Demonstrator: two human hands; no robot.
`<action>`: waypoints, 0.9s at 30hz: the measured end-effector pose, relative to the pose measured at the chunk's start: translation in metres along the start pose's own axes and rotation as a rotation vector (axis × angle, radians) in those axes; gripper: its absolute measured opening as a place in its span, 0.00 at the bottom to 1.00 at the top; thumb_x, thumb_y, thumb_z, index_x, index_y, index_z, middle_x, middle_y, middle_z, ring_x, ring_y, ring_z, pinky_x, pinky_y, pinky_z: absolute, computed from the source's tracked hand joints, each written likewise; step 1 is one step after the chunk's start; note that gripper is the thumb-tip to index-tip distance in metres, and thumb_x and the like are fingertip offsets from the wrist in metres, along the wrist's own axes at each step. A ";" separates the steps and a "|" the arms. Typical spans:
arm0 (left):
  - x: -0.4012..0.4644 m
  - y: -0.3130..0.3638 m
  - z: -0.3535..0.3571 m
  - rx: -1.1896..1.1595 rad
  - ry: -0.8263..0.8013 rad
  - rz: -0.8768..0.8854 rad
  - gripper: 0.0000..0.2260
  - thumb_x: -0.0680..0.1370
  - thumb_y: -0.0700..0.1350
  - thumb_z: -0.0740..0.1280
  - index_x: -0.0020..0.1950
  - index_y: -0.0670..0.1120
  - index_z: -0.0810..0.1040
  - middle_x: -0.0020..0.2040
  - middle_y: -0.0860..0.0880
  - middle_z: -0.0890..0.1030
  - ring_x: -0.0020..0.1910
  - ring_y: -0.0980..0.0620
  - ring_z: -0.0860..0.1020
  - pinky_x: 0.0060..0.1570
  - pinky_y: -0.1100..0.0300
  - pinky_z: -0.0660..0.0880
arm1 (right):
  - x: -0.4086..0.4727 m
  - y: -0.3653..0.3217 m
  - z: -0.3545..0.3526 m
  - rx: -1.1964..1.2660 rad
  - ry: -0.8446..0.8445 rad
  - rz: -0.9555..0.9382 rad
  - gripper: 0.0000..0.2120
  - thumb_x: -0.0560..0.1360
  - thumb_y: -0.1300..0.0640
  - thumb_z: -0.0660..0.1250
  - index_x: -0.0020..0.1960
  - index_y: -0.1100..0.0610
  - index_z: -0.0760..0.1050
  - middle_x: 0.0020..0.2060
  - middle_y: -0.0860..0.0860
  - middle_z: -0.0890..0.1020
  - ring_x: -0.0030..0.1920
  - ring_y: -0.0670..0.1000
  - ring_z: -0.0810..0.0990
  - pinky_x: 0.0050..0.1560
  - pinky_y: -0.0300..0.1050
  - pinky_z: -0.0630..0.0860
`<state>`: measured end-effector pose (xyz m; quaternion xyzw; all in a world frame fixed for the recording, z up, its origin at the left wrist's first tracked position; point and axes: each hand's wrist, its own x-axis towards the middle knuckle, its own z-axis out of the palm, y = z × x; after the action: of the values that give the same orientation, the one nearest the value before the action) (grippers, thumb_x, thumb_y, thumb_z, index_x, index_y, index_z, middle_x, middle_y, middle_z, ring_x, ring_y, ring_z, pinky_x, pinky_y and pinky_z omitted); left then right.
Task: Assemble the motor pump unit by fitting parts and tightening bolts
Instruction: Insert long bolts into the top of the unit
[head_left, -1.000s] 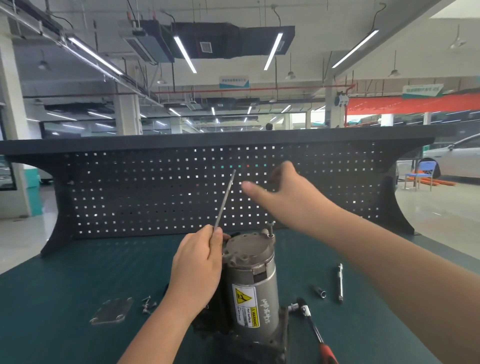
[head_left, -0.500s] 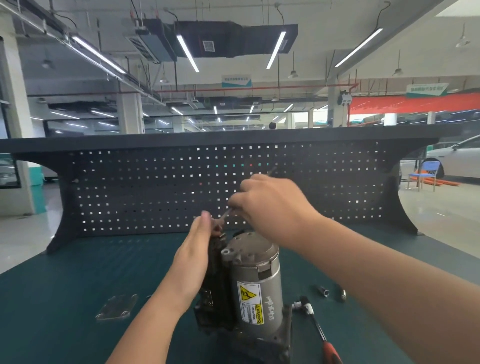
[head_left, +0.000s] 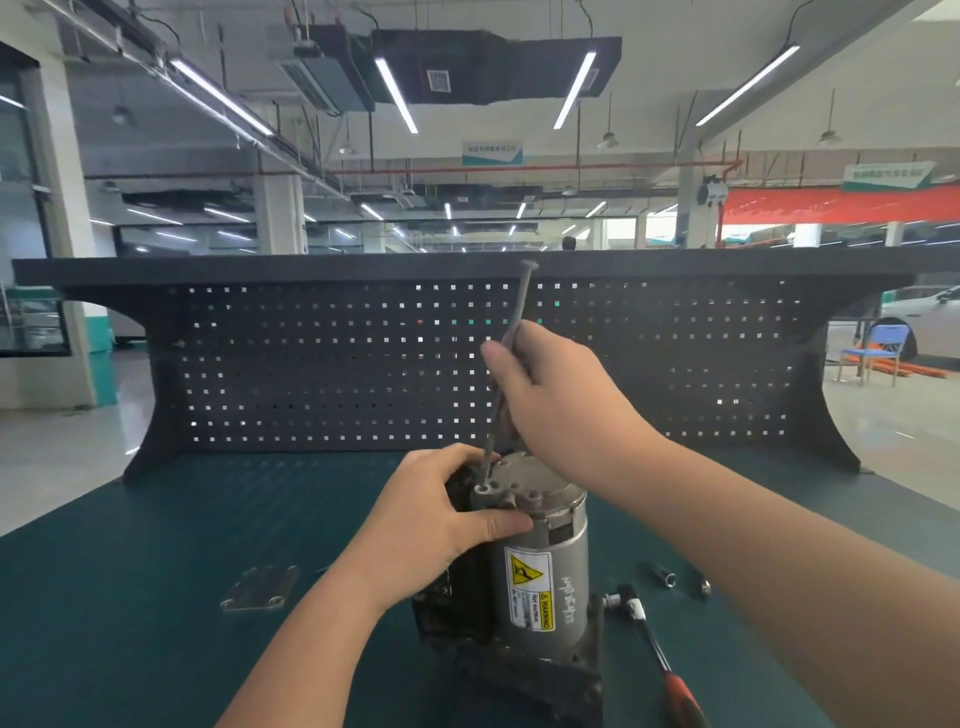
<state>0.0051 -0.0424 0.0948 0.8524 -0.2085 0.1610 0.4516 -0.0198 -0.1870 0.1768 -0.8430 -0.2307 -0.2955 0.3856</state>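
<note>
A grey cylindrical motor pump unit (head_left: 540, 571) with a yellow warning label stands upright on the green bench mat. My left hand (head_left: 431, 514) grips its top-left side, thumb across the front. My right hand (head_left: 556, 400) pinches a long thin bolt (head_left: 514, 322) held nearly upright, head at the top. The bolt's lower tip sits at a hole in the motor's top-left flange.
A ratchet wrench with a red handle (head_left: 660, 654) lies right of the motor. Two small sockets (head_left: 667, 576) lie beyond it. A flat metal plate (head_left: 260, 587) lies to the left. A black pegboard (head_left: 311, 364) closes the bench's far side.
The long bolt passed from my left hand to my right hand. My right hand turned it upright and lowered its tip to the motor top. My left hand dropped onto the motor.
</note>
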 end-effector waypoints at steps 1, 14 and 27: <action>-0.001 0.000 0.002 0.018 0.015 0.002 0.23 0.62 0.61 0.78 0.54 0.62 0.77 0.55 0.61 0.73 0.53 0.66 0.73 0.48 0.72 0.67 | -0.001 0.003 0.001 -0.023 -0.002 -0.006 0.14 0.82 0.50 0.56 0.47 0.59 0.72 0.33 0.56 0.80 0.35 0.58 0.79 0.38 0.48 0.73; -0.010 0.011 0.028 0.094 0.165 -0.032 0.20 0.61 0.66 0.75 0.47 0.67 0.71 0.53 0.63 0.66 0.57 0.60 0.67 0.53 0.65 0.65 | 0.001 0.003 -0.008 -0.128 -0.071 -0.043 0.17 0.82 0.50 0.57 0.36 0.53 0.63 0.27 0.51 0.75 0.25 0.48 0.70 0.30 0.39 0.69; -0.010 0.015 0.031 0.174 0.156 -0.069 0.25 0.60 0.71 0.69 0.54 0.65 0.73 0.52 0.61 0.68 0.62 0.55 0.65 0.56 0.58 0.67 | -0.014 0.016 -0.005 -0.201 -0.152 0.070 0.16 0.73 0.36 0.66 0.49 0.47 0.71 0.33 0.41 0.72 0.30 0.37 0.71 0.26 0.30 0.64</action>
<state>-0.0081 -0.0740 0.0836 0.8800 -0.1285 0.2287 0.3960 -0.0213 -0.2032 0.1618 -0.9050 -0.1990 -0.2388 0.2905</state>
